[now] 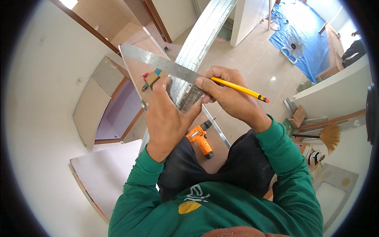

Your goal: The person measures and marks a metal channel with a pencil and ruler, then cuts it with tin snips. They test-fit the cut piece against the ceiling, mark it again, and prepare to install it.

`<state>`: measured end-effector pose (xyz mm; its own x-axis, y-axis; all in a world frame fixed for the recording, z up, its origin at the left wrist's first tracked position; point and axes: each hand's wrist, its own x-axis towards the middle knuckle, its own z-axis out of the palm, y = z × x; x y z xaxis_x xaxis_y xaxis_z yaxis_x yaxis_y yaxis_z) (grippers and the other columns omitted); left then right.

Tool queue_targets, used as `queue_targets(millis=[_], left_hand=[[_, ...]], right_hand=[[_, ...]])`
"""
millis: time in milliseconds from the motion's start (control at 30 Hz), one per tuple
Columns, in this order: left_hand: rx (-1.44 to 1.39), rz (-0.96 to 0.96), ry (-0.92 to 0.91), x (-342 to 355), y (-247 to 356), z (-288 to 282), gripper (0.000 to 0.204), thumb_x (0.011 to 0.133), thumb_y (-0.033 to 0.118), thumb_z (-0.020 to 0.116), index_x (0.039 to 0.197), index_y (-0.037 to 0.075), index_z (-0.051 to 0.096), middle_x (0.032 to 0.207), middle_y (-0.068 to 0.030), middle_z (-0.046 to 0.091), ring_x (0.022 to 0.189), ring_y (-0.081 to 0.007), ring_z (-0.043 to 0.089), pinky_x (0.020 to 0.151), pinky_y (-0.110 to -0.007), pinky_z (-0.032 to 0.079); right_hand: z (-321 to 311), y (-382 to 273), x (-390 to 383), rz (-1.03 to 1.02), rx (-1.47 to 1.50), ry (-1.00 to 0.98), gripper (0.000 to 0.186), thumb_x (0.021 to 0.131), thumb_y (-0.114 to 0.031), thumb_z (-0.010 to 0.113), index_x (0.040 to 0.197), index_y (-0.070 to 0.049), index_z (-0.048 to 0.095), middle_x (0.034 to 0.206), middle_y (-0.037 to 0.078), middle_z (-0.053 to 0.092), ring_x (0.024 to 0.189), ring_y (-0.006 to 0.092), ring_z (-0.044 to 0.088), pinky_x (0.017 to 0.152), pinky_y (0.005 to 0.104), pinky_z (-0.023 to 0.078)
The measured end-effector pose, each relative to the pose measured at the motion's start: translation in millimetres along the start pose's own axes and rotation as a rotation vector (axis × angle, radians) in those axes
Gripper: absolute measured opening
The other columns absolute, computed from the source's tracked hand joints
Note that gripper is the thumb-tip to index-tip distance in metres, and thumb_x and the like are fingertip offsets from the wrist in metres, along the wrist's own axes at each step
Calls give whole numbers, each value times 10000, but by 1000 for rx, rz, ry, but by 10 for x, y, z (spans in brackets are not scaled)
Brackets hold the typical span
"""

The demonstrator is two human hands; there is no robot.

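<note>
A long galvanized metal stud (pixel 205 33) stretches away from me, its near end between my hands. Around that end my left hand (pixel 164 118) is closed, with the thumb along the near side. Across the stud lies the steel blade of a try square (pixel 148 58), pointing to the far left. Its stock sits along the stud's near end. My right hand (pixel 231 93) presses the square with its thumb and fingers. That same hand also holds a yellow pencil (pixel 241 89), whose pink eraser points right; its tip is hidden by the fingers.
An orange cordless drill (pixel 200 140) lies between my legs. Beyond my left hand, another power tool (pixel 145 85) rests on a board. To the right are a straw broom (pixel 329 138), a fan (pixel 294 45) on blue sheeting (pixel 276 39), and a person (pixel 352 51) by a wooden table.
</note>
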<state>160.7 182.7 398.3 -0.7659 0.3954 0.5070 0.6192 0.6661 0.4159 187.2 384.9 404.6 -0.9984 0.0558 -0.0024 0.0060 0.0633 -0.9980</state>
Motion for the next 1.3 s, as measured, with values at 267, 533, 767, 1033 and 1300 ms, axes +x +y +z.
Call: queue_targets(millis=[267, 533, 767, 1033, 1300], left_hand=[[-100, 43, 50, -90, -42, 59, 873, 786, 247, 989, 1450, -30, 495, 1236, -260, 652, 1102, -411, 714, 925, -476, 580], [-38, 131, -11, -52, -30, 0, 859, 782, 271, 992, 1444, 12, 510, 1293, -242, 630, 1166, -402, 691, 960, -470, 574], [-26, 129, -61, -70, -67, -15, 878, 776, 285, 1000, 1449, 17, 504, 1305, -235, 624, 1168, -390, 690, 970, -469, 569], [-86, 121, -104, -68, -73, 9, 872, 761, 173, 958, 1500, 42, 514, 1381, -247, 603, 1238, -422, 652, 1021, -480, 562], [-50, 143, -120, -83, -105, 74, 838, 806, 226, 934, 1540, 67, 563, 1410, -261, 572, 1247, -424, 650, 998, -491, 578]], right_hand=[[27, 29, -35, 11, 28, 11, 330, 1041, -260, 725, 1030, 69, 746, 856, 112, 723, 714, 143, 723, 673, 290, 559], [23, 127, -63, -14, -24, -25, 263, 1073, -218, 721, 1032, 41, 733, 850, 77, 707, 733, 114, 695, 670, 279, 559], [-14, 143, -109, -11, -48, -67, 336, 1049, -259, 684, 1005, 70, 733, 848, 145, 719, 734, 195, 741, 689, 356, 572], [-14, 197, -134, -17, 2, -36, 321, 1043, -253, 677, 1009, 61, 735, 863, 149, 709, 734, 193, 743, 691, 357, 569], [-52, 192, -112, 11, 62, -32, 299, 1051, -233, 674, 1028, 57, 739, 891, 155, 721, 756, 195, 766, 696, 362, 589]])
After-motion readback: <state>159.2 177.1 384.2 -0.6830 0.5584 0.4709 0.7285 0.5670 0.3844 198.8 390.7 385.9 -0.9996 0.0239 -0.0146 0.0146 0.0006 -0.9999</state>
